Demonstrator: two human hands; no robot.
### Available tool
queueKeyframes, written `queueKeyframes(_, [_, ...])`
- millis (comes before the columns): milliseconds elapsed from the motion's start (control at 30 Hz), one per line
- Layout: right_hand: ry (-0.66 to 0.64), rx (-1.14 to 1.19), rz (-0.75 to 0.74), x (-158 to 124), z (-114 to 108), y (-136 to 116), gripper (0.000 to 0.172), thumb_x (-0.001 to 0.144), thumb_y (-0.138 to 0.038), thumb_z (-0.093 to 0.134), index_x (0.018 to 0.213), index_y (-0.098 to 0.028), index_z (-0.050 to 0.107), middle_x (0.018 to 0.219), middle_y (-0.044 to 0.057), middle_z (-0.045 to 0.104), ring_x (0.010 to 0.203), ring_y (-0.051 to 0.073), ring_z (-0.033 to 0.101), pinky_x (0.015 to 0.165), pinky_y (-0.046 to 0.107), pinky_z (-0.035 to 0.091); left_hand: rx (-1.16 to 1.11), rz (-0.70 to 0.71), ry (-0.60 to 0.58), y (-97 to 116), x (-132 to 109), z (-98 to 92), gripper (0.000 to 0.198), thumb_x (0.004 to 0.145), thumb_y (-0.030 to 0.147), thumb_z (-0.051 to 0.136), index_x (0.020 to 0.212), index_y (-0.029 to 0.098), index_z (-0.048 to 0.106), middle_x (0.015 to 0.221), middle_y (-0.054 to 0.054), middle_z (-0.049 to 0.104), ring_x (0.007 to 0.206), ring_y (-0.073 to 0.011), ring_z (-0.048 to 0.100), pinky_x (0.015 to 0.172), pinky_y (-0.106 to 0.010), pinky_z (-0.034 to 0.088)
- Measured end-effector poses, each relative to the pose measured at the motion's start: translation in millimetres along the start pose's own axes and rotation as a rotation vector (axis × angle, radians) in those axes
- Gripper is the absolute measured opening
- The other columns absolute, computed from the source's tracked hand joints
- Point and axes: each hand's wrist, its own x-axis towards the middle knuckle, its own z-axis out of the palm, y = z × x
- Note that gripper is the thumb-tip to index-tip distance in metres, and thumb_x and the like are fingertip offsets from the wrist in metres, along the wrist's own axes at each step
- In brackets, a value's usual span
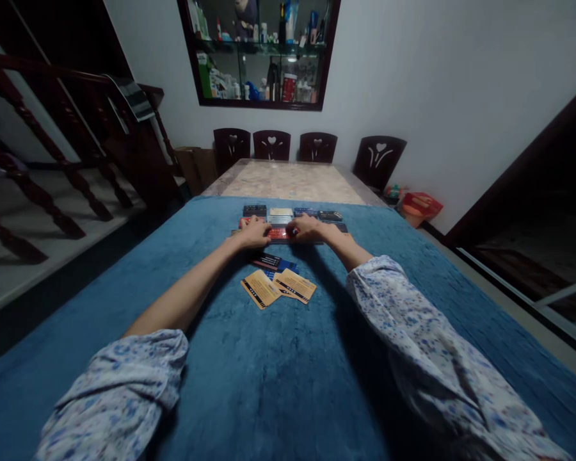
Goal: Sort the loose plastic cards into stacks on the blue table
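Note:
Several cards lie in rows on a blue cloth (249,358). My left hand (254,232) rests at the left end of the nearer row, its fingers curled down at a red card (279,234). At that card's right edge is my right hand (305,227), thumb and fingers bent down onto the cards. Whether either hand grips a card is too small to tell. Behind them sit a black card (255,210), a pale card (281,212) and a dark card (330,216). Closer to me, yellow cards (261,289) (295,285) overlap a blue card (288,265).
Beyond the cloth the marbled table top (292,180) shows. Dark chairs (318,147) stand behind it, and another chair (378,160) is at the right. A wooden railing (67,128) runs along the left. A red bag (421,205) is on the right.

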Motion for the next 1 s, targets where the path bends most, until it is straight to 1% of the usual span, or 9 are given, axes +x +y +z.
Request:
queueKeyframes(133, [0.000,-0.018,-0.008,-1,-1,-1,0.035,0.082,-0.044,0.068,0.113,-0.028,0.073,0.116,0.007,0.073,0.118,0.028,0.058,0.099,0.038,0.044,0.007,0.013,0.023,-2,-1,1.4,0.037,0.086,0.032,0.056,0.120,0.025,0.068,0.130,-0.013,0.062,0.129,-0.0390,0.042,0.104,-0.059,0.034])
queueKeyframes(233, [0.018,-0.027,-0.007,-4,-3,-3,0.040,0.082,-0.046,0.069,0.116,-0.027,0.072,0.122,0.009,0.071,0.120,0.032,0.055,0.097,0.040,0.044,0.002,0.026,0.058,-4,-3,2.5,0.041,0.086,0.032,0.057,0.125,0.026,0.067,0.132,-0.012,0.061,0.129,-0.0382,0.042,0.104,-0.057,0.033])
queueKeyframes(367, [0.102,-0.044,0.007,-11,-10,-6,0.056,0.083,-0.045,0.068,0.135,-0.024,0.066,0.130,0.014,0.067,0.122,0.036,0.052,0.093,0.040,0.045,-0.023,0.049,0.136,-7,-8,3.9,0.047,0.087,0.030,0.057,0.133,0.024,0.063,0.138,-0.013,0.058,0.132,-0.0366,0.039,0.107,-0.055,0.030])
queueKeyframes(433, [0.158,-0.046,-0.011,-16,-13,-8,0.058,0.085,-0.040,0.066,0.139,-0.022,0.064,0.130,0.015,0.067,0.120,0.035,0.051,0.093,0.040,0.043,-0.035,0.054,0.181,-8,-13,4.8,0.048,0.087,0.029,0.057,0.134,0.024,0.063,0.141,-0.012,0.057,0.134,-0.0354,0.038,0.107,-0.055,0.029])
queueKeyframes(600, [0.245,-0.033,-0.097,-34,-18,-15,0.047,0.085,-0.028,0.063,0.130,-0.018,0.070,0.122,0.014,0.069,0.113,0.032,0.052,0.092,0.039,0.040,-0.061,0.075,0.253,-9,-29,7.3,0.043,0.088,0.028,0.057,0.130,0.022,0.066,0.142,-0.012,0.058,0.134,-0.0337,0.039,0.107,-0.056,0.027])
queueKeyframes(700, [0.257,-0.030,-0.121,-45,-16,-18,0.041,0.085,-0.024,0.061,0.124,-0.018,0.073,0.118,0.014,0.070,0.110,0.031,0.051,0.089,0.037,0.038,-0.083,0.095,0.274,-6,-40,9.4,0.042,0.088,0.027,0.057,0.128,0.023,0.068,0.138,-0.011,0.061,0.135,-0.0333,0.039,0.107,-0.054,0.026])
queueKeyframes(867, [0.283,-0.022,-0.164,-60,-6,-19,0.032,0.087,-0.020,0.058,0.115,-0.019,0.075,0.114,0.012,0.070,0.108,0.028,0.050,0.088,0.035,0.036,-0.099,0.127,0.300,1,-55,14.6,0.039,0.089,0.027,0.058,0.126,0.024,0.069,0.138,-0.010,0.062,0.134,-0.0324,0.040,0.107,-0.053,0.026])
queueKeyframes(1000, [0.318,-0.024,-0.179,-75,5,-18,0.027,0.090,-0.021,0.055,0.108,-0.020,0.076,0.111,0.011,0.071,0.105,0.028,0.050,0.088,0.036,0.035,-0.105,0.151,0.307,9,-66,17.1,0.036,0.089,0.026,0.058,0.123,0.023,0.071,0.137,-0.011,0.063,0.135,-0.0336,0.041,0.107,-0.055,0.026])
